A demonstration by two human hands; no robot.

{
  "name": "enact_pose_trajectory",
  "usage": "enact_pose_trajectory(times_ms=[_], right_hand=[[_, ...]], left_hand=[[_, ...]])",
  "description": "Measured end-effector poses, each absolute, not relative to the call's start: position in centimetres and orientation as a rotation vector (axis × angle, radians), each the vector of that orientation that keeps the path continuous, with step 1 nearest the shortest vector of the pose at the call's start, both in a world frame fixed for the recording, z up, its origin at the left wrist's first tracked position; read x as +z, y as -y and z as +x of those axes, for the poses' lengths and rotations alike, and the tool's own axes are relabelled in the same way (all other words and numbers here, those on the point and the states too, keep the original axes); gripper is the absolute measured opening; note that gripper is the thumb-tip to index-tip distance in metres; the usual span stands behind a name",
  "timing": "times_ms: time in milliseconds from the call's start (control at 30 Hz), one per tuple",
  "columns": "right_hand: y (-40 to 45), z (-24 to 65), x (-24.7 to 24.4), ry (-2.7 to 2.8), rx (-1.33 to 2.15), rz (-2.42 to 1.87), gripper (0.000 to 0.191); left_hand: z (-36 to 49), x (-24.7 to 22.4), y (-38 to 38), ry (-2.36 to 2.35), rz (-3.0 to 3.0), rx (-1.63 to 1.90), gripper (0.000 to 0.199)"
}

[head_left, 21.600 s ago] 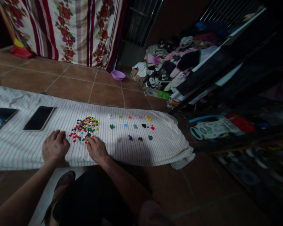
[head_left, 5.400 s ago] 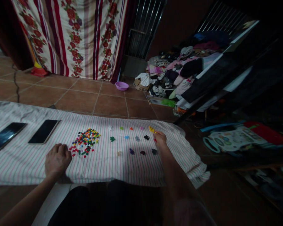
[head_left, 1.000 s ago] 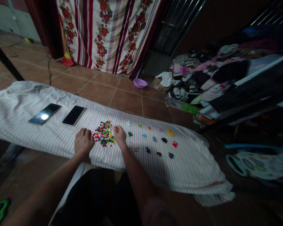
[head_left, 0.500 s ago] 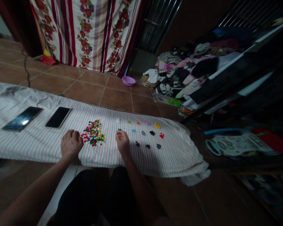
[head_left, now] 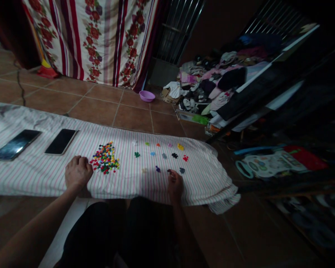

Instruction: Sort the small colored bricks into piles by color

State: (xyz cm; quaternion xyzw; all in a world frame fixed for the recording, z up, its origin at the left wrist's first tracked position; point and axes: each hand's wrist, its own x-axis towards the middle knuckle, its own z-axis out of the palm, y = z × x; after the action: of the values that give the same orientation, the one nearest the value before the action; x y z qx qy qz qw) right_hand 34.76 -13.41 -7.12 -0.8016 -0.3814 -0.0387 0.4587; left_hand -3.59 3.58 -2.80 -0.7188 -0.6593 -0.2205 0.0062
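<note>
My left hand (head_left: 78, 172) rests on the striped cloth with its fingers curled in, beside a mixed pile of tiny coloured pieces (head_left: 105, 159). Nothing shows in it. My right hand (head_left: 175, 184) is over the front row of small sorted heaps, its thumb and fingers pinched together at a dark brown heap (head_left: 169, 171) that it partly covers. What the fingertips hold, if anything, is too small to make out. Close by lie a dark blue heap (head_left: 158, 169) and a dark grey heap (head_left: 182, 170). A green heap (head_left: 137, 154) and a red heap (head_left: 185, 158) sit farther back.
Two phones, a glossy one (head_left: 15, 145) and a dark one (head_left: 61, 141), lie left on the striped cloth (head_left: 123, 186). On the tiled floor beyond are a purple basin (head_left: 147, 96) and piled clothes (head_left: 209, 80). A striped floral curtain (head_left: 106, 41) hangs at the back.
My right hand has moved right, from the green heap to the dark brown one, uncovering the green heap and a beige heap. My left hand stays beside the pile. The view has shifted slightly.
</note>
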Motion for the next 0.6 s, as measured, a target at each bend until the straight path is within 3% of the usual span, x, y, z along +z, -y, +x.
enact_pose_trajectory(times_ms=[600], right_hand=[[12.4, 35.0, -7.4, 0.884, -0.189, -2.106, 0.041]], left_hand=[[-3.8, -3.2, -3.9, 2.002, -2.254, -0.718, 0.024]])
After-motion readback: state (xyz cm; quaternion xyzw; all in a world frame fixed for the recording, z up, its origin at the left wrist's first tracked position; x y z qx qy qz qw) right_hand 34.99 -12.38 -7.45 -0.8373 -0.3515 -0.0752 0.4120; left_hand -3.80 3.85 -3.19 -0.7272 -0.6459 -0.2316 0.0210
